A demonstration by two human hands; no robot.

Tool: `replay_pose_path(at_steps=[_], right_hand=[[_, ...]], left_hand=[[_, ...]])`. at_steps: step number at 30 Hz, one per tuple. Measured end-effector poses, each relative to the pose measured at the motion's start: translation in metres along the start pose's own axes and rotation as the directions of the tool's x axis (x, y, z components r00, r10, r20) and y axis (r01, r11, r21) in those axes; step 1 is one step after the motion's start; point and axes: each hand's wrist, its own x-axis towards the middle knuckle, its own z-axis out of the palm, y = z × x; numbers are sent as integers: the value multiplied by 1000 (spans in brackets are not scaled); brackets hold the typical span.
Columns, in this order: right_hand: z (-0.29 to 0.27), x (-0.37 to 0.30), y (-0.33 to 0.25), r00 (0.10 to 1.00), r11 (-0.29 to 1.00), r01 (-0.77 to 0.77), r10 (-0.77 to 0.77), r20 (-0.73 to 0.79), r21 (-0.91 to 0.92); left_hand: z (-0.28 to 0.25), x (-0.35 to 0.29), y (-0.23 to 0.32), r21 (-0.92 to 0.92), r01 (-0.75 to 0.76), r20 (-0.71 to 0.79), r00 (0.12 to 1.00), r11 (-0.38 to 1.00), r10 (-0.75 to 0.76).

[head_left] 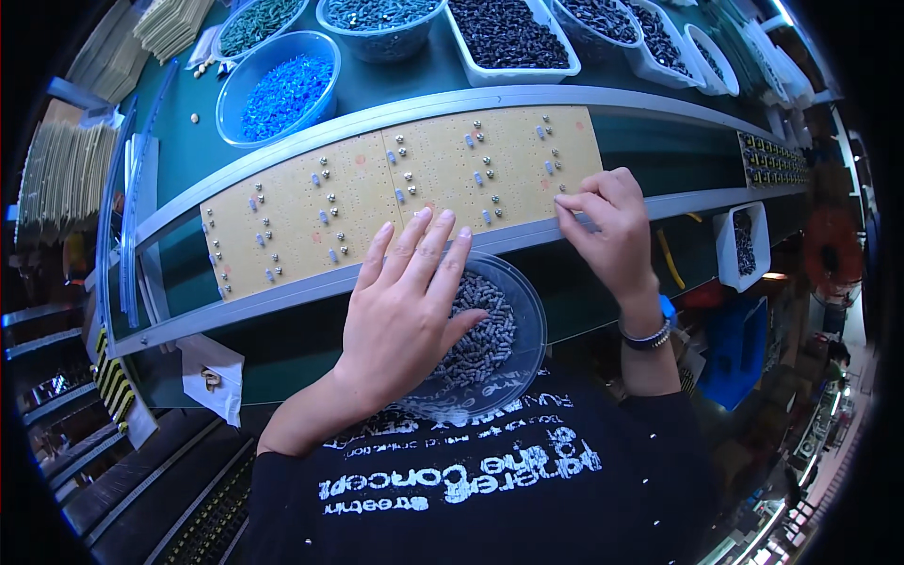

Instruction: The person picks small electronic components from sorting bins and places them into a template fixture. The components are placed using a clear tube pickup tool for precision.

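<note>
A long tan circuit board (363,188) lies in a metal rail frame (330,121), dotted with rows of small grey-blue parts and shiny round metal parts. Over its near edge my left hand (400,301) is spread flat, palm down, fingers stretched out and holding nothing. Below that palm, a clear round tub (535,330) of small grey-blue cylindrical parts (485,330) is partly hidden by the hand. At the board's right end my right hand (612,226) pinches thumb and forefinger together close to the surface; whatever is between the tips is too small to make out.
Beyond the frame stand a tub of blue parts (287,94), a white tray of black parts (508,38) and several more filled tubs. A small white bin (742,247) sits at the right, near a blue crate (734,353). Stacked boards (66,179) stand at the left.
</note>
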Motion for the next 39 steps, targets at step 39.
replay_pose_path(at_steps=[39], right_hand=[[-6,39,-31,911,865,411,-383,-149,289]], left_hand=[[14,-52,-23,-433,-29,-584,770,901,-256]])
